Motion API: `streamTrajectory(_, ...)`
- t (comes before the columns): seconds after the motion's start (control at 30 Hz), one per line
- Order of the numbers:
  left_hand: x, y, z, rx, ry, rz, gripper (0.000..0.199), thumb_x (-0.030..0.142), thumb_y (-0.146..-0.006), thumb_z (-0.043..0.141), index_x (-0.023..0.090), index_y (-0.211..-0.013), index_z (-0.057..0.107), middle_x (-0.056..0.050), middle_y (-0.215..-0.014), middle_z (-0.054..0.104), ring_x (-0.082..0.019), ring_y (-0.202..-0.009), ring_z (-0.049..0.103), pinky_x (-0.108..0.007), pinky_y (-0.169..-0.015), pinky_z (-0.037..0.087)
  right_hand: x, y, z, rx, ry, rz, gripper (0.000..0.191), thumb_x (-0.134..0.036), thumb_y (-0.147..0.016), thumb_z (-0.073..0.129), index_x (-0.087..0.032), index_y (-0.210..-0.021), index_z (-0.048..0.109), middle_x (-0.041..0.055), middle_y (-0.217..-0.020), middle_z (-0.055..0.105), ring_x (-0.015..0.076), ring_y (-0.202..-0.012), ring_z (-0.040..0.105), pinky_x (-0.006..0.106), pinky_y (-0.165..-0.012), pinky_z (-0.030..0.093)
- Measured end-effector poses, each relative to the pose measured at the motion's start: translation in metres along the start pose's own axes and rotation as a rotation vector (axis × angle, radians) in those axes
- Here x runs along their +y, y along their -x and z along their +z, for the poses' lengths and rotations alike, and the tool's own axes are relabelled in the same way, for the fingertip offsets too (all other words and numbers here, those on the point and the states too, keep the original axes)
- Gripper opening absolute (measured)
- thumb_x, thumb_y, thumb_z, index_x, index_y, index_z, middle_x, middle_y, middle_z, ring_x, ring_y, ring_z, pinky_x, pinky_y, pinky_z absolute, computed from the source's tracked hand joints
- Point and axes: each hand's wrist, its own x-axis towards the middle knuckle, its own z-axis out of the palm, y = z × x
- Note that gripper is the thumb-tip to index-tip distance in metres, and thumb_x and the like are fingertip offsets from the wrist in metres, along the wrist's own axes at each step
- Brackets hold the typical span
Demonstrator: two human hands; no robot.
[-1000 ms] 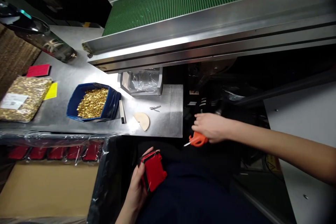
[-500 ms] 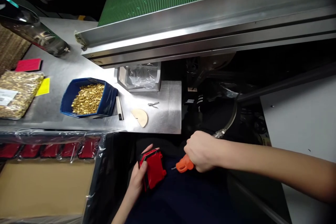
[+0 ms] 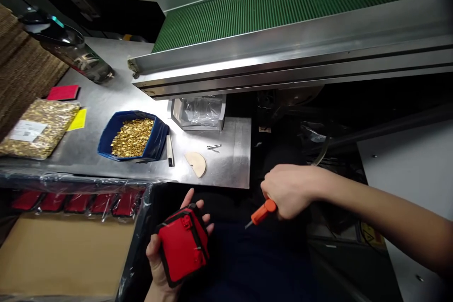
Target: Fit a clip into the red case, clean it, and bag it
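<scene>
A red plastic case (image 3: 180,245) with black edges and two small red latches rests in my left hand (image 3: 157,257). The thumb lies along its left side, and the other fingers reach out from behind it. My right hand (image 3: 288,188) is wrapped round an orange air blow gun (image 3: 264,212). Its thin metal nozzle points down and left, toward the case but apart from it. A clear hose (image 3: 322,153) shows behind the right wrist. Most of the gun's handle is hidden by the hand.
A green ribbed conveyor (image 3: 247,14) with a metal rail crosses the top. On the metal table (image 3: 233,165) are a blue bin (image 3: 155,144) of small brass-coloured parts, a grey bin (image 3: 221,115), nail clippers (image 3: 214,147) and a bottle (image 3: 81,59). Wrapped red cases (image 3: 78,203) line a carton lower left.
My left hand has turned the case and brought it left and nearer, so its latches now show. The blow gun has shifted right and tilted further down. The view has swung slightly left.
</scene>
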Motion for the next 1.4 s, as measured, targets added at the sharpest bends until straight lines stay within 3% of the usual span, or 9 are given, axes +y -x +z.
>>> streamTrajectory(0.13, 0.011, -0.005, 0.016, -0.084, -0.711, -0.097, 0.123, 0.036, -0.065, 0.092, 0.038, -0.163, 0.017, -0.012, -0.155, 0.053, -0.039, -0.133, 0.058, -0.054, -0.113, 0.046, 0.008, 0.001, 0.003, 0.050, -0.031, -0.032, 0.014, -0.031, -0.069, 0.062, -0.023, -0.057, 0.063, 0.0030, -0.052, 0.063, 0.0167, -0.042, 0.051, 0.030, -0.043, 0.027)
streamTrajectory(0.23, 0.014, -0.018, 0.041, -0.357, -1.216, -0.149, 0.143, 0.022, -0.056, 0.094, 0.036, -0.163, 0.002, -0.013, -0.152, 0.057, -0.039, -0.138, 0.053, -0.056, -0.118, 0.038, 0.004, -0.004, -0.010, 0.088, 0.075, -0.046, 0.013, -0.027, -0.069, 0.059, -0.021, -0.059, 0.066, 0.0052, -0.057, 0.066, 0.0175, -0.045, 0.054, 0.030, -0.046, 0.028)
streamTrajectory(0.37, 0.016, -0.032, 0.043, -0.598, -1.227, -0.177, 0.152, 0.034, -0.049, 0.099, 0.039, -0.163, -0.002, -0.012, -0.146, 0.062, -0.038, -0.128, 0.061, -0.054, -0.112, 0.043, 0.000, -0.011, -0.017, 0.039, 0.140, -0.153, 0.014, -0.028, -0.072, 0.060, -0.020, -0.064, 0.068, 0.0055, -0.059, 0.068, 0.0193, -0.051, 0.059, 0.030, -0.052, 0.032)
streamTrajectory(0.47, 0.014, -0.032, 0.022, -0.476, -0.928, -0.153, 0.137, 0.049, -0.057, 0.096, 0.041, -0.162, 0.008, -0.013, -0.149, 0.058, -0.038, -0.133, 0.058, -0.056, -0.112, 0.043, 0.022, -0.007, -0.004, 0.209, 0.136, -0.176, 0.008, -0.025, -0.077, 0.063, -0.020, -0.079, 0.068, 0.0044, -0.074, 0.070, 0.0205, -0.068, 0.065, 0.033, -0.068, 0.042)
streamTrajectory(0.57, 0.005, -0.033, 0.006, -0.177, -0.546, -0.045, 0.093, 0.066, -0.075, 0.078, 0.031, -0.152, 0.039, -0.018, -0.151, 0.055, -0.040, -0.131, 0.059, -0.051, -0.105, 0.051, 0.064, -0.008, 0.018, 0.503, 0.210, -0.088, 0.015, -0.026, -0.086, 0.062, -0.020, -0.100, 0.066, 0.0088, -0.108, 0.069, 0.0248, -0.100, 0.063, 0.038, -0.092, 0.041)
streamTrajectory(0.7, -0.012, -0.057, 0.014, 0.171, -0.336, 0.063, 0.059, 0.060, -0.087, 0.066, 0.023, -0.132, 0.056, -0.019, -0.141, 0.065, -0.035, -0.119, 0.067, -0.040, -0.091, 0.058, 0.121, -0.042, 0.045, 0.544, 0.375, 0.172, 0.027, -0.018, -0.091, 0.059, -0.021, -0.117, 0.063, 0.0133, -0.122, 0.063, 0.0268, -0.102, 0.061, 0.037, -0.084, 0.041)
streamTrajectory(0.87, -0.014, -0.115, 0.037, 0.137, -0.515, 0.061, 0.044, 0.050, -0.088, 0.072, 0.022, -0.118, 0.057, -0.014, -0.125, 0.074, -0.028, -0.101, 0.073, -0.038, -0.085, 0.059, 0.169, -0.112, 0.053, 0.562, 0.408, 0.326, 0.035, -0.008, -0.100, 0.038, -0.014, -0.128, 0.059, 0.0186, -0.132, 0.060, 0.0283, -0.103, 0.063, 0.036, -0.077, 0.044)
streamTrajectory(1.03, -0.003, -0.156, 0.045, -0.036, -0.810, 0.093, 0.045, 0.055, -0.094, 0.060, 0.020, -0.123, 0.061, -0.012, -0.120, 0.074, -0.030, -0.107, 0.072, -0.043, -0.093, 0.059, 0.201, -0.139, 0.059, 0.595, 0.394, 0.455, 0.037, -0.017, -0.105, 0.040, -0.017, -0.142, 0.048, 0.0125, -0.133, 0.058, 0.0216, -0.094, 0.065, 0.032, -0.073, 0.050)
streamTrajectory(1.4, -0.007, -0.170, 0.032, 0.257, -1.276, 0.327, 0.049, 0.054, -0.098, 0.051, 0.020, -0.133, 0.059, -0.015, -0.137, 0.063, -0.032, -0.131, 0.056, -0.053, -0.116, 0.039, 0.217, -0.158, 0.083, 0.604, 0.321, 0.495, 0.050, -0.030, -0.103, 0.055, -0.023, -0.151, 0.040, 0.0123, -0.143, 0.052, 0.0219, -0.101, 0.065, 0.039, -0.084, 0.058)
